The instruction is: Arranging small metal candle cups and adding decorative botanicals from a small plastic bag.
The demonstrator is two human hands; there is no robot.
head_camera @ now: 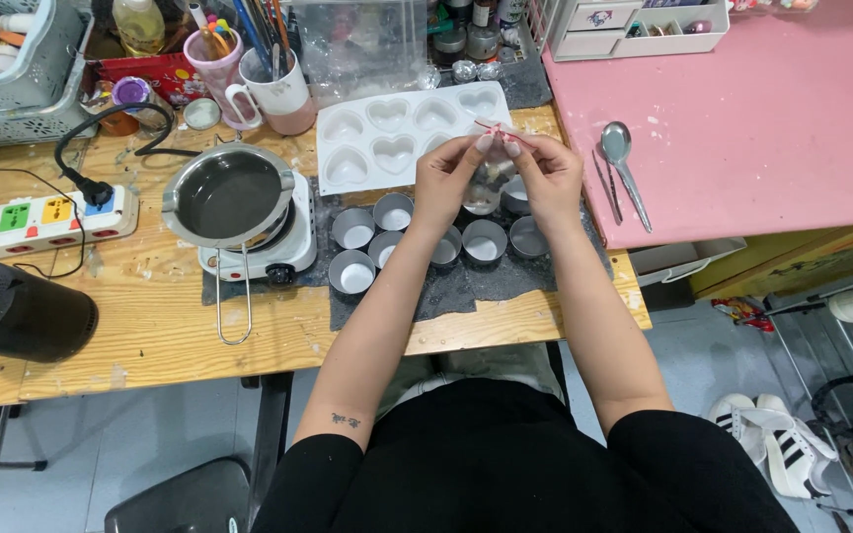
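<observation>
Pink strip (494, 126) — both hands' grip, seemingly.

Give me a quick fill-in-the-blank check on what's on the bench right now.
1. The cavities of the white silicone mould are shaped like ____.
2. The left hand and right hand hold a thin ____ strip between their fingertips.
3. The metal spoon lies on the ____ tabletop.
4. The melting pot sits on a small white ____.

Missing words: hearts; pink; pink; hotplate
</observation>
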